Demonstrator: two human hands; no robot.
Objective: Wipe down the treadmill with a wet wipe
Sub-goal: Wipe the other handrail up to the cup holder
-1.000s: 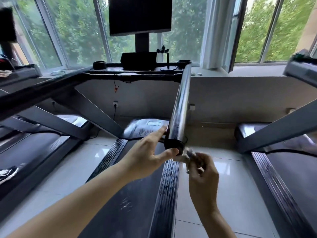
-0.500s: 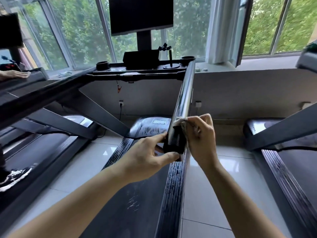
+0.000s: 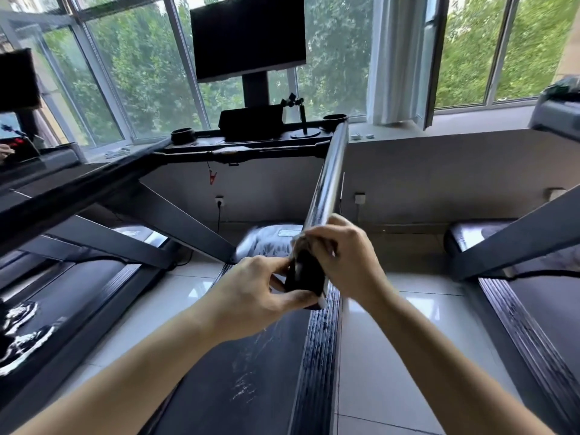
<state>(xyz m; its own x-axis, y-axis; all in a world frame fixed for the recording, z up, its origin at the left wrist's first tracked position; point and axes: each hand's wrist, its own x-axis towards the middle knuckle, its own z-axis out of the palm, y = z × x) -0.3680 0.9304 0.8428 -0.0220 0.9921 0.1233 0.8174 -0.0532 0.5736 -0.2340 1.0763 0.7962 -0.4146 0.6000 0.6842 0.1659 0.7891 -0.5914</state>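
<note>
The treadmill's right handrail [image 3: 329, 186] is a shiny metal bar running from the console toward me, ending in a black cap [image 3: 306, 273]. My right hand [image 3: 348, 255] curls over the rail's near end from the right, pressing a pale wet wipe [image 3: 299, 240] against it; only the wipe's edges show above and below my fingers. My left hand [image 3: 257, 293] holds the black end from the left, with the thumb under the cap. The black belt [image 3: 238, 372] lies below, marked with white scuffs.
The console [image 3: 251, 133] carries a dark screen [image 3: 248, 36], two cup holders and a small stand. Other treadmills flank this one left [image 3: 62, 293] and right [image 3: 533, 277], with white tiled floor [image 3: 392, 356] between. Windows fill the far wall. A shoe [image 3: 22, 340] rests at the far left.
My right hand rose from below the rail end and wrapped the wipe over the bar. My left hand stayed at the black cap. The view shifted slightly downward.
</note>
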